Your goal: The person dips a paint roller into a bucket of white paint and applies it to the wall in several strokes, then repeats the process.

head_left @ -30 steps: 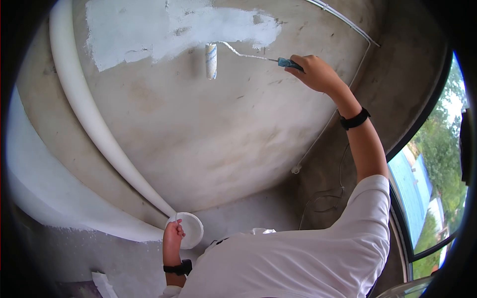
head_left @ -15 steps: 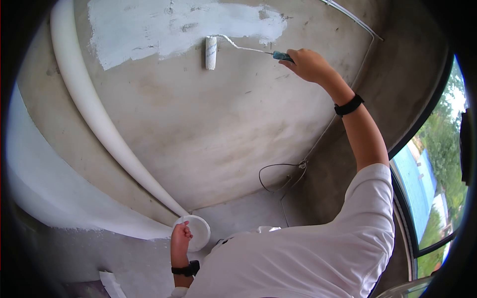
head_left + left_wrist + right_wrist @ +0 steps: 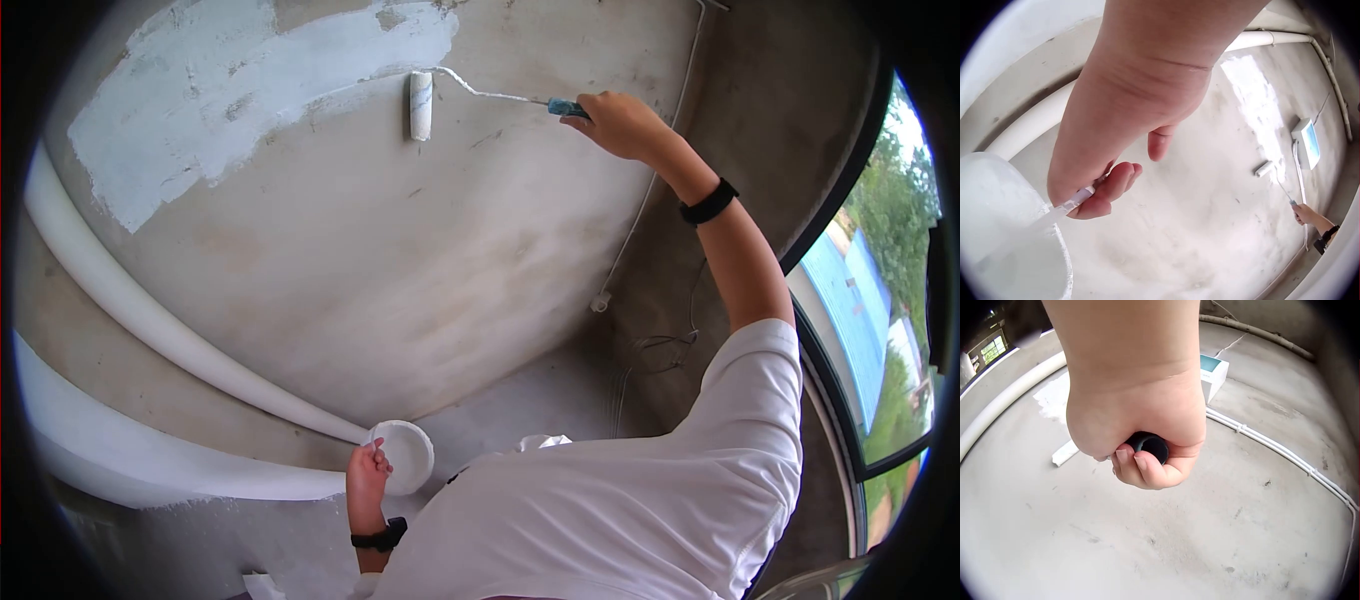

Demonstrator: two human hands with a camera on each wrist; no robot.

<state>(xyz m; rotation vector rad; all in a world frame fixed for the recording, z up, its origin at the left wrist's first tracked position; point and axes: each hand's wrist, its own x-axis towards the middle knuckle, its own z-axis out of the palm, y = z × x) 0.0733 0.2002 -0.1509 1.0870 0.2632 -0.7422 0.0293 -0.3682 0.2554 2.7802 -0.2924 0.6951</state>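
My right hand [image 3: 622,125] is raised in front of the bare wall and grips the blue handle of a paint roller [image 3: 421,105]. In the right wrist view, its fingers [image 3: 1147,472] curl round the dark handle end [image 3: 1155,447]. The roller's white sleeve stands upright in the head view, just below the right part of a white painted patch [image 3: 230,100]. Low down, my left hand [image 3: 369,475] holds a white bucket [image 3: 430,460] by its handle. Fingers of that hand curl round the pale handle grip [image 3: 1079,199] in the left wrist view, with the bucket rim close beside.
A thick white pipe [image 3: 180,335] runs along the wall at left, beside a white-coated band [image 3: 200,478]. A window [image 3: 870,300] lies to the right. Thin white conduits [image 3: 1260,440] and a box with a blue face [image 3: 1307,144] are on the wall. Loose cable [image 3: 665,345] hangs in the corner.
The head view has turned, so the pipe and painted patch have shifted left and tilted. Relative to the patch, the roller has moved right. Both hands keep their holds.
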